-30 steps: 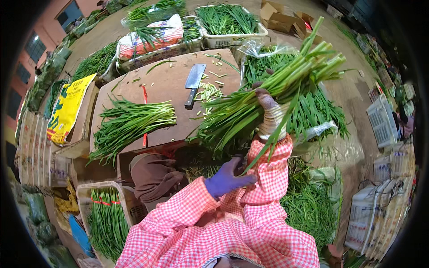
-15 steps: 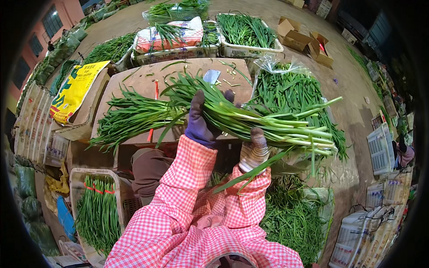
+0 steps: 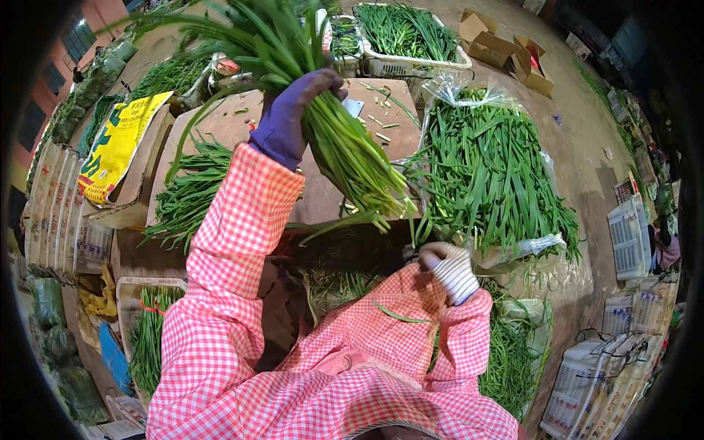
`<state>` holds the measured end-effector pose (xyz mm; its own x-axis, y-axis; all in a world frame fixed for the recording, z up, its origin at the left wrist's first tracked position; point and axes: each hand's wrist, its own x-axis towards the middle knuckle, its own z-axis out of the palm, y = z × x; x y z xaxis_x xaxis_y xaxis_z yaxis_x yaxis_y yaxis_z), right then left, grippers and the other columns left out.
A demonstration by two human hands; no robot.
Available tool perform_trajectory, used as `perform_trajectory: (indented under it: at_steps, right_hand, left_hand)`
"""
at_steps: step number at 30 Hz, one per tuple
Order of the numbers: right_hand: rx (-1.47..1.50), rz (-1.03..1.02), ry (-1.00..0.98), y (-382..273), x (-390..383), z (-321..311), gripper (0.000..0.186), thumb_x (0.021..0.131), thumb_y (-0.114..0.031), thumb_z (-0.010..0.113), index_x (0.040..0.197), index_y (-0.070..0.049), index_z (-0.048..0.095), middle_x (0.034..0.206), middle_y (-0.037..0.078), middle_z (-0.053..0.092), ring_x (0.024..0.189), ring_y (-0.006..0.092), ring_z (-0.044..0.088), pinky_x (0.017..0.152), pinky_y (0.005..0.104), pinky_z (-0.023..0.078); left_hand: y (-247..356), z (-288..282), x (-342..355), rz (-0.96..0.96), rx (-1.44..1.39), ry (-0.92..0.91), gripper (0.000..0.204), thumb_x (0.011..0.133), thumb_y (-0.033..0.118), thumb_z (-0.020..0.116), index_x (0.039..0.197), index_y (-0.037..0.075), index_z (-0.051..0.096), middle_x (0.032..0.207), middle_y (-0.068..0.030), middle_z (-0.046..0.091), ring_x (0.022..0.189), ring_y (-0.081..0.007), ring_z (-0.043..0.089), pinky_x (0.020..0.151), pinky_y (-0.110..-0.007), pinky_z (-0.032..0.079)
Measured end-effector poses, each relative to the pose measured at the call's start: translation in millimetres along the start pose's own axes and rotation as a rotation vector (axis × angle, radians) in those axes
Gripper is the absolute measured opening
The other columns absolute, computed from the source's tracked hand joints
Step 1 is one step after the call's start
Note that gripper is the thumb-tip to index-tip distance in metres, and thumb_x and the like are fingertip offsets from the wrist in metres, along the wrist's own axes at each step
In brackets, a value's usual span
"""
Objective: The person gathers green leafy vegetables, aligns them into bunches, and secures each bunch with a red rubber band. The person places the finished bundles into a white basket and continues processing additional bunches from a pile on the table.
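Note:
My left hand (image 3: 287,117), in a purple glove, grips a bunch of long green leafy stems (image 3: 345,150), raised over the board (image 3: 392,125) with pale ends hanging down to the right. My right hand (image 3: 441,265), in a pale striped glove, is curled low by my checked apron, below the plastic-wrapped pile of greens (image 3: 491,169); whatever its fingers hold, if anything, I cannot make out. Another bundle (image 3: 183,191) lies on the board's left part. The cleaver's blade (image 3: 352,108) shows behind the held bunch, among short cut pieces.
Crates of greens (image 3: 407,37) line the back, with cardboard boxes (image 3: 488,51) beyond. A yellow sack (image 3: 117,147) is at left, banded bundles (image 3: 154,337) lower left, loose greens (image 3: 506,359) lower right. Stacked crates (image 3: 627,238) and a person (image 3: 667,249) are at far right.
My left hand has lifted the bunch up and leftward, swinging its pale ends downward. My right hand has let go of the bunch and dropped lower.

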<state>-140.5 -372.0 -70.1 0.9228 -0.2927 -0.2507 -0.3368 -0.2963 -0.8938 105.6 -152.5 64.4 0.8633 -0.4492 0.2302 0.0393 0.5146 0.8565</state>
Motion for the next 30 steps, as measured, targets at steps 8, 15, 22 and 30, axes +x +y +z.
perform_trajectory:
  at_steps: [8, 15, 22, 30]
  right_hand:
    - [-0.028, -0.702, 0.272, -160.9, 105.9, 17.8, 0.079, 0.055, -0.019, 0.084, 0.121, 0.003, 0.047, 0.102, 0.014, 0.062, 0.093, 0.0206, 0.06, 0.083, 0.0282, 0.048]
    - [0.001, -0.824, 0.035, -178.1, 159.6, 26.1, 0.049, 0.059, -0.025, 0.083, 0.097, -0.002, 0.06, 0.088, 0.004, 0.065, 0.08, 0.0146, 0.061, 0.074, 0.0269, 0.048]
    - [-0.079, -0.789, 0.089, -181.4, 156.4, 11.3, 0.07, 0.057, -0.043, 0.08, 0.112, -0.009, 0.054, 0.092, 0.011, 0.064, 0.088, 0.0239, 0.061, 0.074, 0.0324, 0.049]
    - [-0.567, -0.993, 0.391, -170.7, 175.8, 62.1, 0.037, 0.073, -0.041, 0.062, 0.089, -0.007, 0.063, 0.077, 0.013, 0.064, 0.07, 0.0285, 0.062, 0.064, 0.0371, 0.049]
  left_hand:
    - [-7.0, 36.2, 31.9, 0.2, 0.37, -0.045, 0.025, 0.069, 0.008, 0.073, 0.091, 0.002, 0.063, 0.082, -0.0056, 0.065, 0.07, -0.0141, 0.062, 0.067, -0.027, 0.05]
    - [-31.6, 8.9, 66.4, 0.226, 0.683, -0.488, 0.04, 0.076, 0.016, 0.067, 0.106, -0.006, 0.054, 0.098, -0.0131, 0.063, 0.09, -0.0199, 0.061, 0.081, -0.034, 0.05]
    - [-35.7, -23.8, 68.3, -0.069, 0.277, -0.512, 0.032, 0.09, 0.013, 0.046, 0.114, -0.008, 0.049, 0.115, -0.0179, 0.054, 0.106, -0.0237, 0.055, 0.083, -0.028, 0.048]
    - [-26.4, 29.7, 51.0, -0.001, 0.864, -0.182, 0.052, 0.066, 0.03, 0.076, 0.103, -0.002, 0.056, 0.091, -0.0108, 0.063, 0.081, -0.019, 0.059, 0.073, -0.032, 0.047]
